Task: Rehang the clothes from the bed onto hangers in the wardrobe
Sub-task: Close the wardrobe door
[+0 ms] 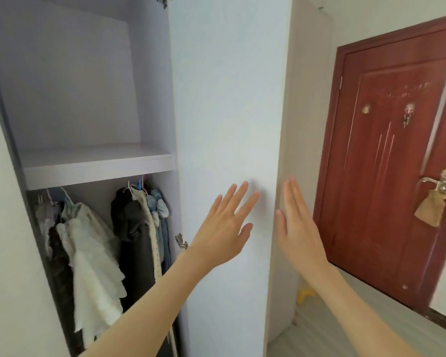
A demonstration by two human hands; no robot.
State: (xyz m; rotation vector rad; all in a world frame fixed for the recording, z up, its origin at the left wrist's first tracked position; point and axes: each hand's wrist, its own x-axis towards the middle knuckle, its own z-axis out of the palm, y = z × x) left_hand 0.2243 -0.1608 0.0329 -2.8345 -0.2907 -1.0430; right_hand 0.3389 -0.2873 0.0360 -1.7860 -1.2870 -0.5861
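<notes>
reaching: two hands (223, 231) (298, 229), one wardrobe door (227, 112)

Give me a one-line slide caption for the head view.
Both open hands, left and right, at the wardrobe door; clothes hang inside.

Two bare forearms are seen, each ending in a bare hand. No sleeve is seen on either arm as far as the lower edge of the view. On the left hand (223, 231) and the right hand (298, 225) no ring, watch, bracelet or glove is worn. The fingers are slender, and the nails are cut short and left unpainted. The arms are slim and smooth, and no marks are seen on them. Nothing more of the person is shown.
</notes>
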